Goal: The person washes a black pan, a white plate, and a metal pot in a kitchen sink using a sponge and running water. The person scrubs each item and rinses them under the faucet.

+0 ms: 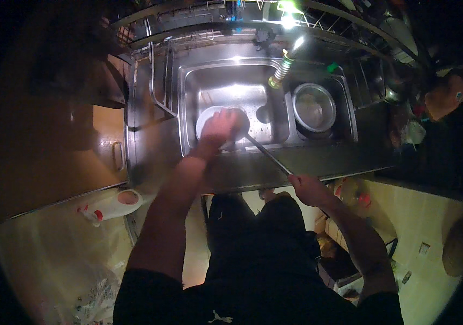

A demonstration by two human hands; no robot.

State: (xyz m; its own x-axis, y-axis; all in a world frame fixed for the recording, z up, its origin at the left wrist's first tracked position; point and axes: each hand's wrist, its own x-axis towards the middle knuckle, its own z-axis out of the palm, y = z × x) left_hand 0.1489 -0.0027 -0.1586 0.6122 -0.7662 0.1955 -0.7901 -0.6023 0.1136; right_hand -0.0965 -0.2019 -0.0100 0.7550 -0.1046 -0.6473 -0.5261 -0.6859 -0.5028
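In the left basin of a steel double sink (235, 61) lies a pale round plate or bowl (204, 122). A long metal handle (270, 156) runs from a round metal ladle or small pan (244, 118), partly covered by my left hand, out over the sink's front edge. My right hand (309, 190) is closed around the outer end of this handle. My left hand (224, 124), blurred, is over the round metal part and the pale dish; whether it grips something is hidden. A faucet with a spring-like coil (282, 70) points down between the basins.
A round metal pot (314, 107) sits in the right basin. Wire racks (325, 34) run behind the sink, with a bright light above. A white bottle with red parts (119, 203) lies low on the left. A counter with a metal handle (118, 156) is further left.
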